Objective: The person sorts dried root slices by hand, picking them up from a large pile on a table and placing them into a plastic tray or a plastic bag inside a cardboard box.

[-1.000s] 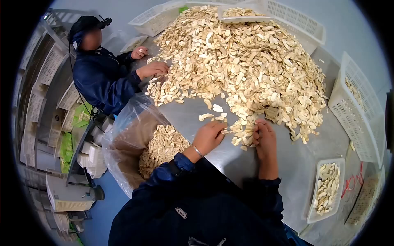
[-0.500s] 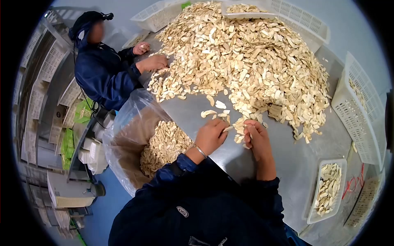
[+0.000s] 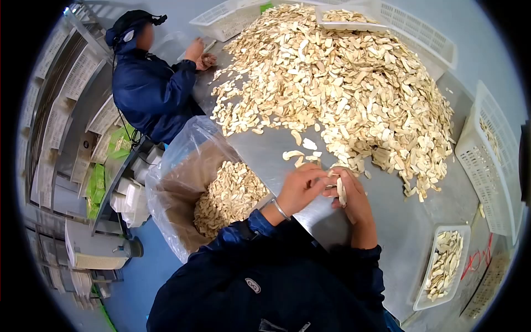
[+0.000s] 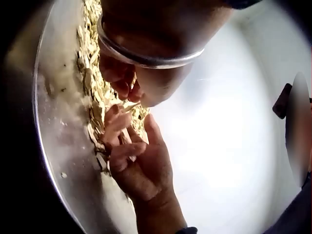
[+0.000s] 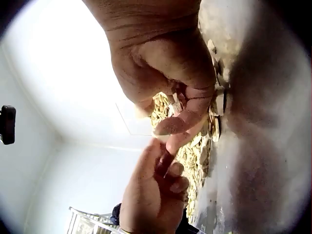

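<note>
My left hand [image 3: 303, 188], with a silver bangle at the wrist, pinches a pale dried slice [image 4: 129, 104] between thumb and fingers. Against its fingertips comes my right hand [image 3: 357, 200], whose curled fingers hold another pale dried slice [image 3: 341, 191] lying lengthwise along them. The right wrist view shows the fingertips of both hands meeting around a small whitish piece [image 5: 160, 137]. Both hands are over the steel table [image 3: 332, 227], at the near edge of a large heap of dried slices [image 3: 354, 88]. A few loose slices [image 3: 293, 155] lie just beyond the left hand.
Left of me, a plastic-lined box [image 3: 177, 182] holds more slices. A small white tray of slices [image 3: 441, 265] stands at the right, near a tall white perforated basket [image 3: 487, 166]. Another person [image 3: 152, 83] works at the far left side of the table.
My left hand has moved right and my right hand has turned toward it, so their fingertips now meet. The other person's hands have drawn back from the heap and come together.
</note>
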Demonstrator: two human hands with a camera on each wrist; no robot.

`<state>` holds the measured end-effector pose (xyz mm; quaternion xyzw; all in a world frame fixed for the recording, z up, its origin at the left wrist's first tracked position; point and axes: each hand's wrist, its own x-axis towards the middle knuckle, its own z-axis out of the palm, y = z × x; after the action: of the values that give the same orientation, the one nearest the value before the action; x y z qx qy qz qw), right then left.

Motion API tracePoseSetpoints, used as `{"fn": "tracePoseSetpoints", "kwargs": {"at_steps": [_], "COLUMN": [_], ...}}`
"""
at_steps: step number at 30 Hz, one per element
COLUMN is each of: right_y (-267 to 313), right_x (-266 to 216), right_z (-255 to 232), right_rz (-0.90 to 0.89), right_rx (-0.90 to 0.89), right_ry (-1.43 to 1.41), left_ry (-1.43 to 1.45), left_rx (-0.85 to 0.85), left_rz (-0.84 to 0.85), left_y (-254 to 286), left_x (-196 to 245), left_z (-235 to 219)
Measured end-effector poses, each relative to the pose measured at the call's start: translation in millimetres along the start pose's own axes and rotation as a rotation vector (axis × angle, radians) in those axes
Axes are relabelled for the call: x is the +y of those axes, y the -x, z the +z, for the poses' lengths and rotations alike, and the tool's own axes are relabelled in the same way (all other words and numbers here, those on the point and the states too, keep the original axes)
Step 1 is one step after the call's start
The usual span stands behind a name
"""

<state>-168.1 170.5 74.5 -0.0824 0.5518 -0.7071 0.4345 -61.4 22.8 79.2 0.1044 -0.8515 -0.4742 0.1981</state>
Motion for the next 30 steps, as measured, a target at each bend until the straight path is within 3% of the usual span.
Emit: {"fn": "tracePoseSetpoints", "kwargs": {"at_steps": [2, 5, 6, 9, 13, 17, 20, 30], "right_y": [-1, -9, -11, -10, -8, -10, -12, -13], "right_x": [3, 15, 16, 12, 6, 10, 10, 11], "right_z": [0, -14, -19, -19, -17, -20, -18, -20], "right_rz": [-0.013, -0.048, -0.035, -0.045, -0.034, -0.075, -0.07, -0.072], "right_rx": [-0.017, 0.003, 0.015, 0.043, 0.077, 0.088, 0.093, 0.108], "right_ry": [0.003, 0.021, -0.024, -0.107, -0.113, -0.127, -0.137, -0.14], "left_ry": [0.076, -0.081, -0.229, -0.566, -0.697, -0.622, -0.613, -0.64], "left_rx": [-0.033, 0.092, 0.052, 0.136, 0.004, 0.025, 0.114, 0.079], "left_rz": [0.055, 0.123, 0.016, 0.326, 0.398, 0.335, 0.299, 0.236], "left_y": [-1, -19, -25, -48, -55, -47, -42, -48], "left_x": [2, -32, -41, -57, -71, -94, -86, -70], "left_z": [2, -8, -16, -21, -15, -29, -41, -45]}}
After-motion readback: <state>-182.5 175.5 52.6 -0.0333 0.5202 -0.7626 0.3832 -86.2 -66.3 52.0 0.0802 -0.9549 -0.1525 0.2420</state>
